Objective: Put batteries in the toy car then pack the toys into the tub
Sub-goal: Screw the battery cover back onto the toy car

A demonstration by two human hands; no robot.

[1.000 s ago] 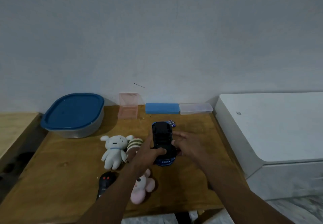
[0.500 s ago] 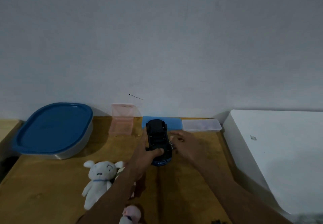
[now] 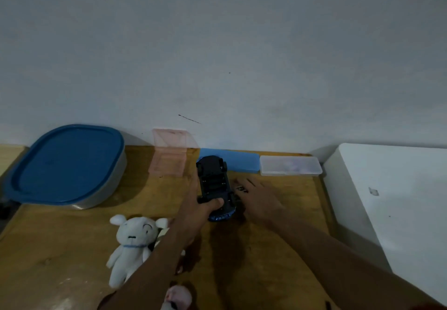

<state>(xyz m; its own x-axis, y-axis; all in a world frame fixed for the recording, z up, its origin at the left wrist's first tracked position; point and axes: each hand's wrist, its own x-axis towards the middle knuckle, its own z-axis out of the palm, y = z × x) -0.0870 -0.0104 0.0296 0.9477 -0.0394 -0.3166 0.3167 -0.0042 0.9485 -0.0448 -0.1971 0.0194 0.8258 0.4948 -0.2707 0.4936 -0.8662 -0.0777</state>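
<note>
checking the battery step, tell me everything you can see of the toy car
The blue plastic toy car is upside down, black underside up with a ribbed recess in the middle; whether batteries sit in it cannot be told. Black wheels show at the corners, blue body at the near end. The left hand grips it, thumb across the near underside, over the wooden table. The right hand, fingers spread, is close on its right.

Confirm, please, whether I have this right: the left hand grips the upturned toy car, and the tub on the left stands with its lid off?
Not quite. In the head view the tub has its blue lid on, not off. The rest holds: the left hand grips the upturned toy car.
</note>
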